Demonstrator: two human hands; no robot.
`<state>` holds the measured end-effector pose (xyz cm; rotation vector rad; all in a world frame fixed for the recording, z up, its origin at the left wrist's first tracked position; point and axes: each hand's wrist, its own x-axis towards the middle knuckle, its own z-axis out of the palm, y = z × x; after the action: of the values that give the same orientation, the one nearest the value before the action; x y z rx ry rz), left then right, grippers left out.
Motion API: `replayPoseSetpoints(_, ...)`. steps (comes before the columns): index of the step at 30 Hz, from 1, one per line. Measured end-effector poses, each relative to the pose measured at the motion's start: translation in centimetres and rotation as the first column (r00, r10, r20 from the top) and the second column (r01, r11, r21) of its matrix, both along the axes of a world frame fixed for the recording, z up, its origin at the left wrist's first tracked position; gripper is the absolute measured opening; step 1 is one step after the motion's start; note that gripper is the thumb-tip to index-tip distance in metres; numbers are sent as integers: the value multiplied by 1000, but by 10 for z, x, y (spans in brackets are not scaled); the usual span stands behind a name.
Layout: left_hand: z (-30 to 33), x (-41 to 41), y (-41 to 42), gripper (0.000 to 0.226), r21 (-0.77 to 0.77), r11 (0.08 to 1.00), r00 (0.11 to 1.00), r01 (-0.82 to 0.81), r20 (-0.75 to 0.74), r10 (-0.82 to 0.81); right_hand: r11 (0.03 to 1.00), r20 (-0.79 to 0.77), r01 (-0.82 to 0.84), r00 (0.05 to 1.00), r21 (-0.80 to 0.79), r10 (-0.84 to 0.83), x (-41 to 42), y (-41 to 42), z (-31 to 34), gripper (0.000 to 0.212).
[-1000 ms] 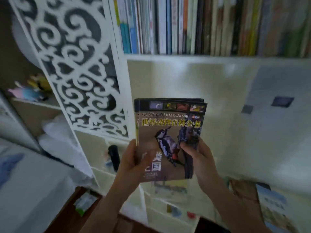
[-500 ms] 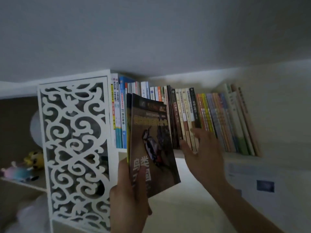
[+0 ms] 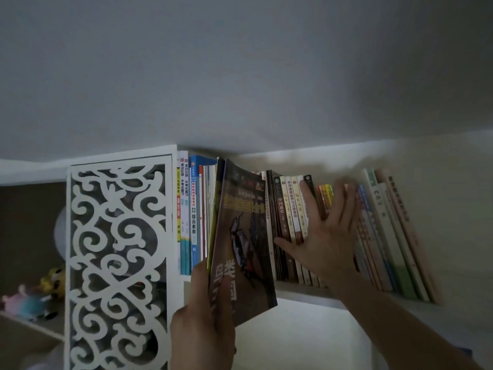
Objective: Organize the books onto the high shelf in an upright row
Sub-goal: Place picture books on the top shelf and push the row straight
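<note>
My left hand (image 3: 204,327) grips the bottom of a dark bird book (image 3: 244,236) with a woodpecker on its cover, held upright in front of the high shelf (image 3: 301,289). At least one thinner book sits behind it in the same grip. The book's top edge reaches the row of upright books (image 3: 290,209) on the shelf. My right hand (image 3: 324,233) lies flat with spread fingers against the spines just right of the bird book. Books at the row's right end (image 3: 394,236) lean to the left.
A white fretwork panel (image 3: 117,263) stands left of the shelf bay. Behind it, on a lower shelf at the far left, sit soft toys (image 3: 32,297). The ceiling hangs close above the book tops. A white wall panel lies below the shelf.
The view swung up from the lower shelves to the high shelf. My right hand let go of the bird book and went to the spines. My left hand raised the book to the row.
</note>
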<state>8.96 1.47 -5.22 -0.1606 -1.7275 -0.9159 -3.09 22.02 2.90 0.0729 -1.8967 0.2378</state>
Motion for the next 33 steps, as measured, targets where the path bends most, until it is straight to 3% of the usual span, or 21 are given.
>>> replayPoseSetpoints(6,1,-5,6,33,9,1000,1000,-25,8,25,1000,-44,6,999,-4,-6,4,-3,0,116)
replayPoseSetpoints(14,16,6,13,34,-165,982,991,92,111,-74,997,-54,72,996,14,-71,-8,-6,-8,106)
replayPoseSetpoints(18,23,-6,17,26,-225,974,997,-3,77,21,996,-90,61,994,62,-55,-13,7,-14,99)
replayPoseSetpoints(20,29,-8,25,43,-135,990,992,25,129,-8,996,-107,57,993,73,-49,-13,11,-14,98)
replayPoseSetpoints(22,29,-16,25,62,-81,997,998,-7,68,12,996,-120,56,992,76,-46,-13,13,-14,98)
replayPoseSetpoints(25,37,-17,28,49,-109,994,1000,5,24,-2,995,-116,56,992,78,-46,-15,13,-15,98)
replayPoseSetpoints(30,56,-35,49,15,-85,994,993,74,95,-65,996,-123,46,992,80,-36,-15,13,-16,95)
replayPoseSetpoints(33,69,-64,65,23,-98,994,996,41,77,-33,996,-139,33,990,88,-20,-16,15,-18,94)
